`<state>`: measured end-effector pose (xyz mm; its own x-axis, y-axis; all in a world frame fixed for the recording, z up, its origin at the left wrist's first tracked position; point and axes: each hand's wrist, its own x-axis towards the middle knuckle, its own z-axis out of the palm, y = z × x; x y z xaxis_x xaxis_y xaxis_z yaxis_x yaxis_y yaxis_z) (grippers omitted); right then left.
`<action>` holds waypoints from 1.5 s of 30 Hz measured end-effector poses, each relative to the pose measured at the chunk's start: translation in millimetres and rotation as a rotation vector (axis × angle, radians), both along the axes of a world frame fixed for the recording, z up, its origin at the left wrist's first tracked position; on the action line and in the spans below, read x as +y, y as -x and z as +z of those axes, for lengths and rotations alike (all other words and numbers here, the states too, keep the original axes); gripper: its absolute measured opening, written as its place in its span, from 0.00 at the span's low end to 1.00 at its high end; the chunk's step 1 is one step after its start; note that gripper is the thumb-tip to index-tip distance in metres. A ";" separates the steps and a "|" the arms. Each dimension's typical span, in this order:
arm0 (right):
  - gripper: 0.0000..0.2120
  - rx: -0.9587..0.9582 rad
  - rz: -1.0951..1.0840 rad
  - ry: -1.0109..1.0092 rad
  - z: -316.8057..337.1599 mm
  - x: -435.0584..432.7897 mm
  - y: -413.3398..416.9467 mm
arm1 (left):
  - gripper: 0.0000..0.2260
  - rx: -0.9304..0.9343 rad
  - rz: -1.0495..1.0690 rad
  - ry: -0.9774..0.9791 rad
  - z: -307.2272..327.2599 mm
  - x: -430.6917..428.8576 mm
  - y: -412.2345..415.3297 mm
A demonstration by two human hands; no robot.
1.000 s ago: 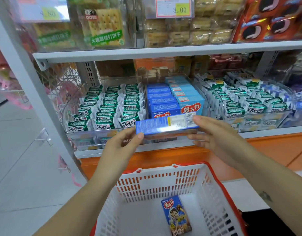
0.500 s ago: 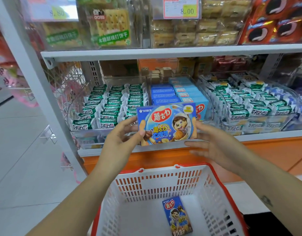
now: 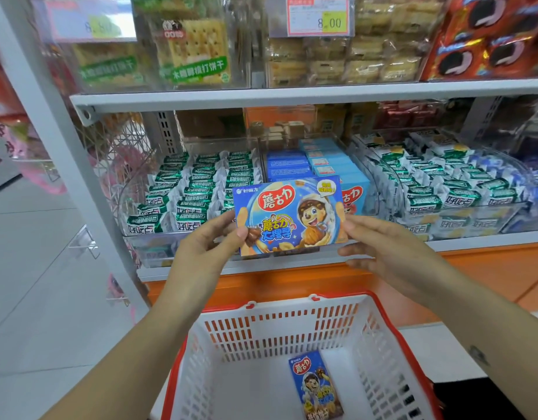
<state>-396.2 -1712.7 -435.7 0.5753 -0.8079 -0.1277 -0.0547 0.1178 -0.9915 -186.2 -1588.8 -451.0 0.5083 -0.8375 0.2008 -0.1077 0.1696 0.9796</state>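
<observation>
Your left hand [image 3: 205, 248] pinches the box [image 3: 289, 216] at its left edge; your right hand [image 3: 383, 248] grips the right edge, above the basket [image 3: 292, 312].

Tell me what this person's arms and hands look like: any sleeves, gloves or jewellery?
The left arm and right arm are bare to the picture's edge, no sleeves in view. The left hand and right hand wear no gloves, rings, watch or bracelet that I can see. A small dark mark, perhaps a tattoo, sits on the right arm.
</observation>
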 end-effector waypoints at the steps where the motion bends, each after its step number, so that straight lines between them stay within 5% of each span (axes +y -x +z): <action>1: 0.16 -0.008 0.027 -0.020 2.3 -0.4 0.6 | 0.11 -0.058 0.008 0.036 1.2 1.0 1.2; 6: 0.28 -0.064 0.058 -0.194 8.2 -4.2 4.7 | 0.19 -0.679 0.056 0.138 2.8 6.2 5.2; 14: 0.16 -0.078 -0.043 -0.365 -7.4 -2.5 -4.4 | 0.20 -0.809 -0.051 0.109 -2.1 5.2 6.3; 17: 0.07 -0.196 -0.086 -0.435 -9.4 -4.1 -7.0 | 0.18 -0.779 -0.046 0.098 -1.4 5.9 6.3; 20: 0.05 -0.353 -0.087 -0.410 -5.0 -6.2 -8.0 | 0.19 -0.472 -0.097 0.068 1.8 7.3 7.1; 24: 0.22 -0.424 -0.082 -0.264 -3.9 -8.1 -5.8 | 0.18 -0.136 -0.136 -0.005 2.9 6.7 9.1; 27: 0.19 -0.338 -0.020 -0.070 -1.2 -5.4 -1.5 | 0.25 -0.051 -0.109 -0.026 -2.0 3.9 5.6; 35: 0.21 0.041 0.086 0.571 3.4 3.7 5.2 | 0.20 -0.152 -0.121 -0.018 -14.5 -3.6 -11.6; 45: 0.22 0.094 0.062 0.634 2.3 1.0 7.0 | 0.20 -0.217 -0.086 -0.002 -12.3 -4.1 -14.2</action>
